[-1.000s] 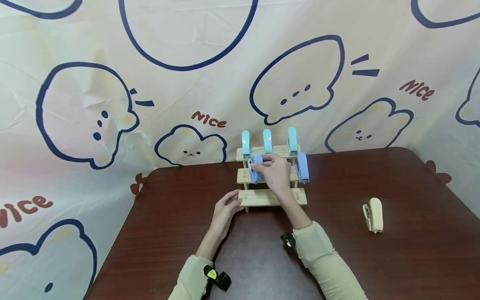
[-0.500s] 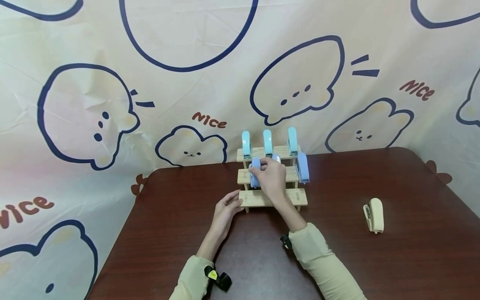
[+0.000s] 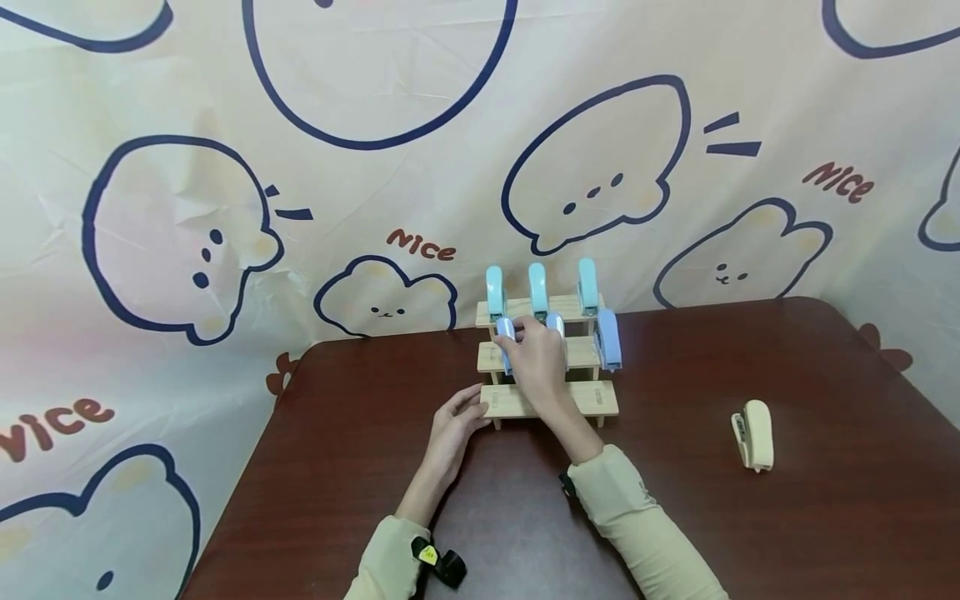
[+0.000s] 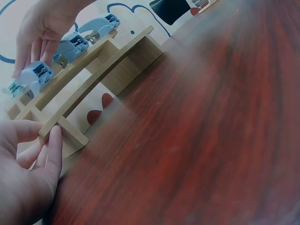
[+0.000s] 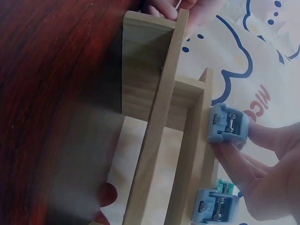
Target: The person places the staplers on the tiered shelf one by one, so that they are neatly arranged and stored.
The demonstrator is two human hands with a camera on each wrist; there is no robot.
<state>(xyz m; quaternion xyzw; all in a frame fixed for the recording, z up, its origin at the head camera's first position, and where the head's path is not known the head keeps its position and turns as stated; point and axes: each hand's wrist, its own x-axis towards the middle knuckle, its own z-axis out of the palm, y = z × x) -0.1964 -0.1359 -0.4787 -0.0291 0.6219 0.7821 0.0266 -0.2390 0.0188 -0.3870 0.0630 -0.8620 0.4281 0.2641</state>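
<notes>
A blue stapler (image 3: 506, 333) stands at the left end of the middle step of a wooden three-step rack (image 3: 506, 402). My right hand (image 3: 542, 362) pinches it between thumb and fingers; in the right wrist view its base (image 5: 228, 124) meets the shelf edge. Beside it, partly behind that hand, is a second blue stapler (image 3: 556, 322). A third blue stapler (image 3: 609, 340) stands at the step's right end. My left hand (image 3: 453, 425) grips the front left corner of the lowest step, thumb and fingers around the board in the left wrist view.
Three turquoise staplers (image 3: 537, 287) stand along the top step. A cream stapler (image 3: 754, 435) rests on the brown table (image 3: 675, 517) at the right. Behind the rack hangs a patterned cloth (image 3: 420, 192), close to the table's back edge.
The right hand has shifted slightly left with the pinched stapler, which now stands straighter on the middle step. The middle blue stapler has come into sight. The left hand keeps its grip.
</notes>
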